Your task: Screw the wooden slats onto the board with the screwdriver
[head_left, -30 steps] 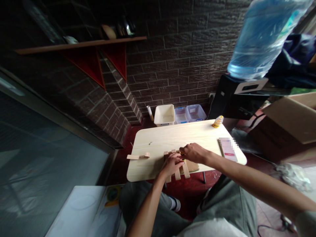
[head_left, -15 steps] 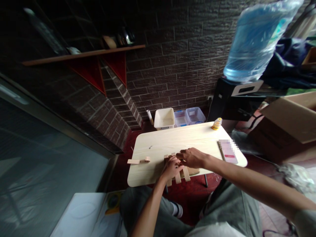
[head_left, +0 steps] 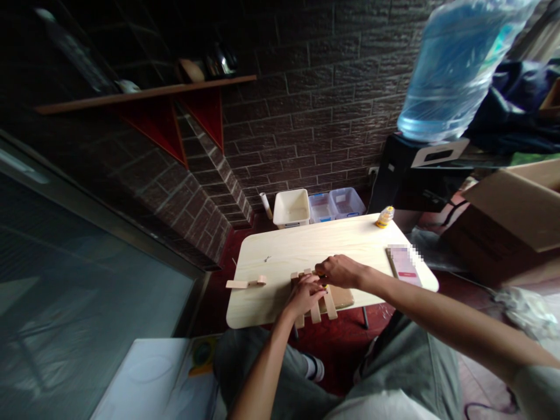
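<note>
Dark brick wall point(head_left: 306, 122) closes off the far side of the room, and before it we have a pale wooden table point(head_left: 289, 242) with our work gathered at its near edge. Compared with half a second ago, our right hand point(head_left: 342, 272) has rolled at the wrist, so a yellow-and-dark item point(head_left: 325, 286) shows again between our hands; the slats point(head_left: 330, 305) have stayed put, which suggests a turn made in place — the work remains at that one spot. Our right fingers are curled tight and pinch that item, though the fingertips are hidden. Our right forearm comes in low from the right, while the left reaches from the near side. Our left hand point(head_left: 303, 295) lies across the slats, fingers extended — whether they pinch anything we cannot tell. These slats sit side by side on a brown block point(head_left: 344, 296), their near ends past the table edge. A separate wooden piece point(head_left: 237, 284) lies at left.
</note>
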Demonstrator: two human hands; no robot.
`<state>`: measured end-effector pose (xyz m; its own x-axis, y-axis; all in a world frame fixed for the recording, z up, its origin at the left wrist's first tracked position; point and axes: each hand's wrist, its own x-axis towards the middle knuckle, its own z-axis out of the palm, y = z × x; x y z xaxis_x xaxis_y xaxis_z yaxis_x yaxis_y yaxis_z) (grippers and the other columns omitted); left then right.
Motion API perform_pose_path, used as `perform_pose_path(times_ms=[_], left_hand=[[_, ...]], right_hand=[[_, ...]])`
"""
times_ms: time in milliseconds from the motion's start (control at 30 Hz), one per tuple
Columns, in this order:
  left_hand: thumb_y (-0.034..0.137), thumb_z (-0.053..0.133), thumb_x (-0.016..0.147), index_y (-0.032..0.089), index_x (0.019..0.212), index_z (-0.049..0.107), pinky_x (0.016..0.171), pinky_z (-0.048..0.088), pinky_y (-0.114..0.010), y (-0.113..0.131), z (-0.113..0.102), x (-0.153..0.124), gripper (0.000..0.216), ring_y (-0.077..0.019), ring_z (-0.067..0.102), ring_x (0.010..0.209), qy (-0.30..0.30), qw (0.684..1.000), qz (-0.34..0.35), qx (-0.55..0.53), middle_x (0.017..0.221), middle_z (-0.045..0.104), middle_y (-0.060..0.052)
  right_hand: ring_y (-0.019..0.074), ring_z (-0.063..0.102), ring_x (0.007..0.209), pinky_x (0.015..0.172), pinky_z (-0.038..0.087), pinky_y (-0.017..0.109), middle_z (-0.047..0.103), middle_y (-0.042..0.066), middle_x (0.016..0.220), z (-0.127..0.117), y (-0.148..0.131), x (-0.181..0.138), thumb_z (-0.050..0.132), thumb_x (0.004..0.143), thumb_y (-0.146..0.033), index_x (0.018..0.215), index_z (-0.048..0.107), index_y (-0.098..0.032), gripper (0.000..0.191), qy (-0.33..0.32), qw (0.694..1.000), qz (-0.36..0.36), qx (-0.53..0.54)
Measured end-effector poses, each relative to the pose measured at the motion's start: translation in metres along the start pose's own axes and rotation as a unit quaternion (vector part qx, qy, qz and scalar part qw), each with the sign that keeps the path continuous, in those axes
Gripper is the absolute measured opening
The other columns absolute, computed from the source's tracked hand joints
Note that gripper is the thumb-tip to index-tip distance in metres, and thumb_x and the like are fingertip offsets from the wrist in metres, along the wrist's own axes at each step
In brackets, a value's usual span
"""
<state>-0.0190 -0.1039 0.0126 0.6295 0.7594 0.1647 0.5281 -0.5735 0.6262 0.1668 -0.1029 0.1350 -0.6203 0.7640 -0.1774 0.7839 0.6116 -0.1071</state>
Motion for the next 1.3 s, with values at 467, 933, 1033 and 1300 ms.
perform_pose_path(times_ms=[467, 933, 1033, 1300], left_hand=[[0.021, 0.065, 0.081, 0.023, 0.087, 0.070, 0.106, 0.040, -0.035, 0.000, 0.002, -0.003, 0.008, -0.0202, 0.055, 0.113, 0.014, 1.000, -0.023, -0.006, 0.110, 0.066, -0.003], [0.027, 0.074, 0.075, 0.020, 0.074, 0.067, 0.096, 0.044, -0.034, -0.001, 0.003, -0.003, 0.010, -0.0206, 0.059, 0.101, 0.021, 0.999, -0.045, -0.017, 0.092, 0.066, -0.003], [0.028, 0.075, 0.074, 0.019, 0.072, 0.067, 0.093, 0.044, -0.032, -0.001, 0.002, -0.002, 0.012, -0.0198, 0.059, 0.098, 0.017, 0.999, -0.045, -0.020, 0.090, 0.066, -0.003], [0.016, 0.065, 0.079, 0.021, 0.077, 0.072, 0.098, 0.045, -0.032, -0.002, -0.003, 0.000, 0.010, -0.0189, 0.059, 0.104, -0.006, 0.999, -0.030, -0.033, 0.101, 0.067, -0.003]], right_hand=[[0.0270, 0.070, 0.088, 0.072, 0.050, 0.031, 0.072, 0.015, 0.098, -0.004, -0.018, -0.001, 0.049, 0.096, -0.045, 0.107, 0.066, -0.016, 0.035, 0.010, 0.997, 0.068, -0.031], [0.0209, 0.068, 0.092, 0.073, 0.050, 0.028, 0.068, 0.011, 0.108, 0.000, -0.013, -0.011, 0.040, 0.101, -0.029, 0.120, 0.058, -0.021, 0.027, 0.016, 0.999, -0.036, -0.002], [0.0211, 0.068, 0.093, 0.073, 0.049, 0.027, 0.069, 0.011, 0.104, 0.000, -0.012, -0.009, 0.041, 0.101, -0.029, 0.117, 0.060, -0.020, 0.026, 0.012, 0.999, -0.031, 0.000], [0.0239, 0.069, 0.093, 0.073, 0.050, 0.029, 0.072, 0.011, 0.101, 0.000, -0.009, -0.001, 0.048, 0.098, -0.035, 0.113, 0.063, -0.019, 0.026, 0.009, 1.000, -0.006, -0.003]])
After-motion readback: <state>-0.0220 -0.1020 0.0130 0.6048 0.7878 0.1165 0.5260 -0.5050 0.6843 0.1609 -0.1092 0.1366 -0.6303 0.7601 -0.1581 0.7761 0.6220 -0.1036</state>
